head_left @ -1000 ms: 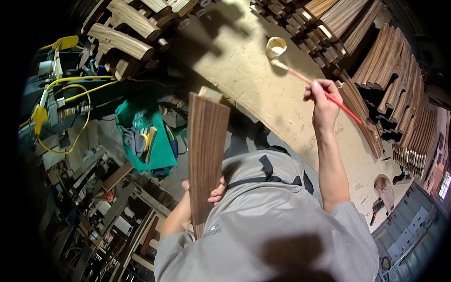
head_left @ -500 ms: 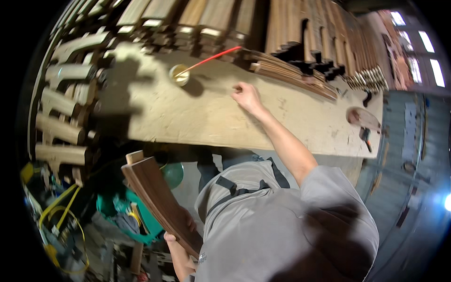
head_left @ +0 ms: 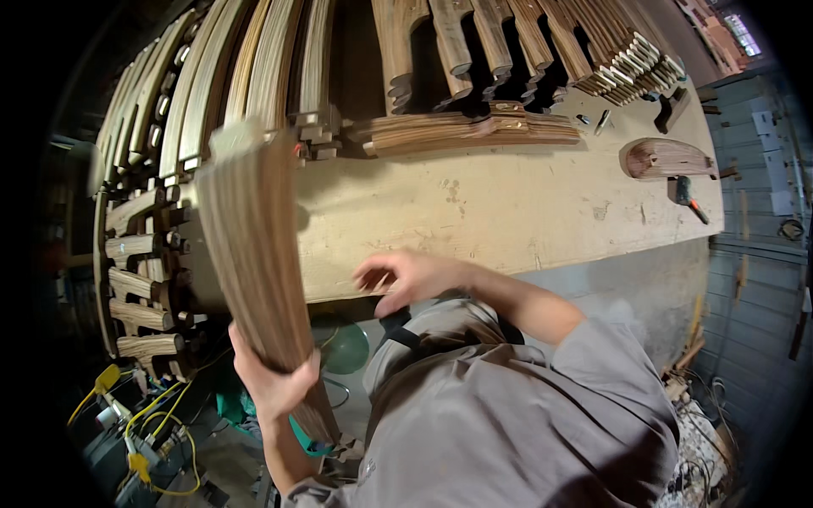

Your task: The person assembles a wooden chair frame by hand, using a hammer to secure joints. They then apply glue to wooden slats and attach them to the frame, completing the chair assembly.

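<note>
Left hand (head_left: 275, 385) grips curved wooden slat (head_left: 254, 254); right hand (head_left: 406, 278) just beside.

This was a woodworking workshop. A long, pale, stained worktop (head_left: 508, 212) carried stacks of curved, striped wooden parts (head_left: 461, 131), with rows of similar bent pieces (head_left: 212, 76) racked behind and beside it. Hand tools (head_left: 688, 199) lay on the worktop's far end, and yellow cables (head_left: 157, 423) trailed over the cluttered floor below.
</note>
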A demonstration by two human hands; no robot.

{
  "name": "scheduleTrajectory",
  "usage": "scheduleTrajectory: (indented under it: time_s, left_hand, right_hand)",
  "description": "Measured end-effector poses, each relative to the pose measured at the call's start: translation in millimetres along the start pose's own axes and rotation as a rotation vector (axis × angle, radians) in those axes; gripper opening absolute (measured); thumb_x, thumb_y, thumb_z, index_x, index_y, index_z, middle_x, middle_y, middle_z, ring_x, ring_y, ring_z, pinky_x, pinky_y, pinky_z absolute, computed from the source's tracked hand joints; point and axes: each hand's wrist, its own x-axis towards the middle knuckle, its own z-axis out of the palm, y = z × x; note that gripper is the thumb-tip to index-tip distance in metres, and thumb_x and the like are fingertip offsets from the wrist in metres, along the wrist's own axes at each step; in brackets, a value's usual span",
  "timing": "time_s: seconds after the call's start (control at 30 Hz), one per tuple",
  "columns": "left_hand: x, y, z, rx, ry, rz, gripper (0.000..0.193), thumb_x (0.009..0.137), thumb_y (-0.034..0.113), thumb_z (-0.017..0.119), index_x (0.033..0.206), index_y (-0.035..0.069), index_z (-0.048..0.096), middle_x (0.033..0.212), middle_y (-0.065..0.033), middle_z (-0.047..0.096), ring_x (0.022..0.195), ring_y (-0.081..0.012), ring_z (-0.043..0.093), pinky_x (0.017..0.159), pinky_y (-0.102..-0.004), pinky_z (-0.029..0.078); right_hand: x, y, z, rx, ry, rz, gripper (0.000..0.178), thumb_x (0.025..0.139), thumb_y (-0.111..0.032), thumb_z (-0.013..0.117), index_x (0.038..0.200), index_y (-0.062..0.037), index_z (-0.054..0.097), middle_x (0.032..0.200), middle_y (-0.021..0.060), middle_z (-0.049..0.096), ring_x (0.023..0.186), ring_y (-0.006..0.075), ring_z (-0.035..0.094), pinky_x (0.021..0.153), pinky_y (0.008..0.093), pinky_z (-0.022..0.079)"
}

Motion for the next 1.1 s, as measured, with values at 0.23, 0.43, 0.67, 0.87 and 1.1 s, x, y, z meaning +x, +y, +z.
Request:
scheduleTrajectory:
  time_s: [0.23,0.43,0.67,0.87,1.1]
  left_hand:
    - [99,175,106,0.210,-0.033,0.263,0.092,0.060,0.029,0.089,0.133,-0.004,0.044,0.107,-0.0239,0.065,0.097,-0.0349,0.067,0.085,-0.0443,0.054]
    - [107,263,191,0.250,-0.099,0.385,0.099,0.061,0.037,0.088,0.138,-0.004,0.040,0.117,-0.0263,0.062,0.108,-0.0400,0.064,0.092,-0.0480,0.051]
    - [125,264,186,-0.202,-0.060,0.487,0.079,0.074,0.039,0.089,0.135,0.002,0.056,0.116,-0.0128,0.062,0.105,-0.0216,0.063,0.085,-0.0334,0.056]
    - [114,136,189,-0.398,-0.070,0.145,0.039,0.087,0.016,0.077,0.122,0.003,0.065,0.100,-0.0046,0.068,0.083,-0.0090,0.064,0.067,-0.0174,0.053]
    - [106,154,257,-0.457,-0.201,0.513,0.029,0.080,0.000,0.075,0.108,0.001,0.065,0.098,-0.0057,0.065,0.083,-0.0125,0.063,0.072,-0.0256,0.051]
  right_hand:
    - [-39,-32,2,0.333,0.138,-0.484,0.084,0.079,-0.011,0.087,0.147,-0.0014,0.037,0.141,0.0102,0.053,0.126,0.0211,0.054,0.109,0.0378,0.046]
    - [-70,-38,-31,0.749,0.459,-0.422,0.049,0.083,-0.006,0.082,0.124,0.0013,0.055,0.114,0.0075,0.068,0.107,0.0170,0.065,0.092,0.0337,0.054]
    - [-169,-86,-143,0.401,0.963,-0.522,0.035,0.078,0.001,0.080,0.110,0.0013,0.066,0.105,0.0152,0.073,0.093,0.0227,0.072,0.081,0.0354,0.061]
    - [-319,-123,-237,0.212,1.376,-0.681,0.059,0.079,-0.007,0.074,0.134,0.0026,0.054,0.121,0.0159,0.065,0.116,0.0316,0.062,0.106,0.0470,0.049]
    - [-335,-120,-255,-0.266,1.552,-0.623,0.060,0.083,0.001,0.076,0.136,0.0073,0.049,0.129,0.0174,0.060,0.117,0.0251,0.060,0.102,0.0379,0.049]
